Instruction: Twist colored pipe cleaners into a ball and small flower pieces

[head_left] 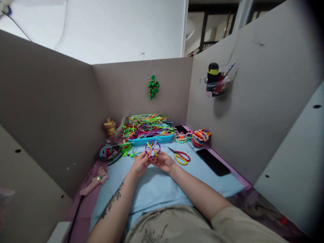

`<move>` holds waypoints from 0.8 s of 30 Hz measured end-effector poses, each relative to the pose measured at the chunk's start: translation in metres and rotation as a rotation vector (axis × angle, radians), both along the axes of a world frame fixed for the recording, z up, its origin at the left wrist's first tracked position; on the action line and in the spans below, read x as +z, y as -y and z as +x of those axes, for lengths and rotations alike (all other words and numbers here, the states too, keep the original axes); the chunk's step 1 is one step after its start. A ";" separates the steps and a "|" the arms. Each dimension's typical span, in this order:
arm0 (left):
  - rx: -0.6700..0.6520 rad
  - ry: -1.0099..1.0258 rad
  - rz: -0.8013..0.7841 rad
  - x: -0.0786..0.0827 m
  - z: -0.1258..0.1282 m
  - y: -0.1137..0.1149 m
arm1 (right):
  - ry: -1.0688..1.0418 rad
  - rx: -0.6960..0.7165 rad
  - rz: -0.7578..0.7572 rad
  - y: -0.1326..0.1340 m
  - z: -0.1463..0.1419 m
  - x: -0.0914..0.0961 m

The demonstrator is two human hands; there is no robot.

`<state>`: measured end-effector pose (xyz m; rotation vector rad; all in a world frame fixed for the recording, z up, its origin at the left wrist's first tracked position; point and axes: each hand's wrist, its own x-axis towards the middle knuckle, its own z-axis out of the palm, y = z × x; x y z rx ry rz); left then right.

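Both hands hold up one small wheel shape of bent pipe cleaners, with a purple ring and pink and yellow spokes. My left hand is closed on its lower left edge. Against the lower right edge, my right hand pinches it too. Parts of the fingertips are hidden behind the ring. To the right of my right hand lie scissors with red and yellow handles. Some small loose bits and a green pipe-cleaner figure sit left of the wheel.
Behind my hands a blue tray carries a heap of colourful pipe cleaners. A black phone lies at right, near finished-looking woven pieces. At left are a pink glue gun and a round dish. Grey partitions enclose the table.
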<state>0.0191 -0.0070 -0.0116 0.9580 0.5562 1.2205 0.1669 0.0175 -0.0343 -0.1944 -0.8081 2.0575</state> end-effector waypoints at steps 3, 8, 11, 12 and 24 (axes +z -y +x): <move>-0.023 -0.001 0.013 0.001 0.000 0.002 | -0.007 0.019 0.027 0.000 0.000 -0.002; -0.025 -0.006 0.033 0.003 0.001 0.004 | -0.043 0.028 0.053 0.003 -0.001 -0.001; -0.026 -0.012 0.036 0.003 0.001 0.005 | -0.064 0.037 0.049 0.005 -0.002 -0.001; -0.025 -0.015 0.036 0.003 0.001 0.005 | -0.068 0.037 0.045 0.005 -0.003 -0.002; -0.042 0.014 0.027 0.003 -0.001 0.003 | -0.074 -0.024 -0.025 0.003 -0.001 0.003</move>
